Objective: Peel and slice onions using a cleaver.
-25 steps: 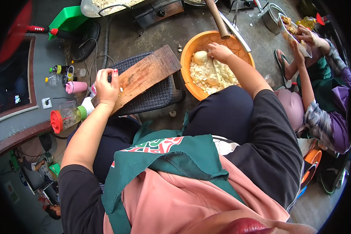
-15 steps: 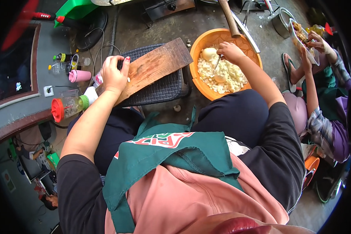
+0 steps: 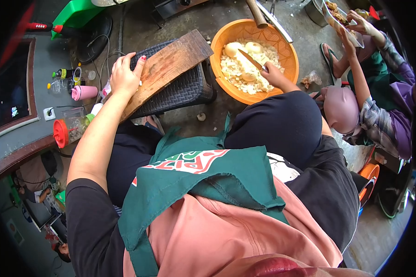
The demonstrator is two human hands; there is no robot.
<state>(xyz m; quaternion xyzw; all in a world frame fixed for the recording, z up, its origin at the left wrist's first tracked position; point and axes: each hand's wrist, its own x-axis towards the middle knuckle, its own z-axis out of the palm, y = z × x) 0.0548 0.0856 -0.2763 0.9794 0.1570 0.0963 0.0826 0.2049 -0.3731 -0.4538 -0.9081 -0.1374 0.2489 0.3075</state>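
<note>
My left hand (image 3: 125, 78) has its fingers curled over the edge of a worn wooden board (image 3: 175, 55), thumb on top, a small white bit beside it. The board lies across a black woven plastic stool (image 3: 185, 87). My right hand (image 3: 273, 74) is closed round the handle of a knife (image 3: 250, 59) inside an orange perforated basket (image 3: 288, 60); the blade points up and left. The basket holds chopped white pieces (image 3: 233, 68) and several whole peeled onions (image 3: 254, 47), partly behind the blade and pieces.
A co-worker (image 3: 379, 97) at right holds a food container (image 3: 335, 16). A long wooden handle (image 3: 256, 14) overhangs the basket. Bottles (image 3: 60, 85), a pink tumbler (image 3: 83, 92), a red-lidded blender jug (image 3: 62, 133) and cables line the left wall. Other people (image 3: 37, 180) are at lower left.
My right hand has dropped lower, and the knife has swung from pointing down to pointing up-left. Another whole onion now shows at the basket's back. My left hand stays on the board.
</note>
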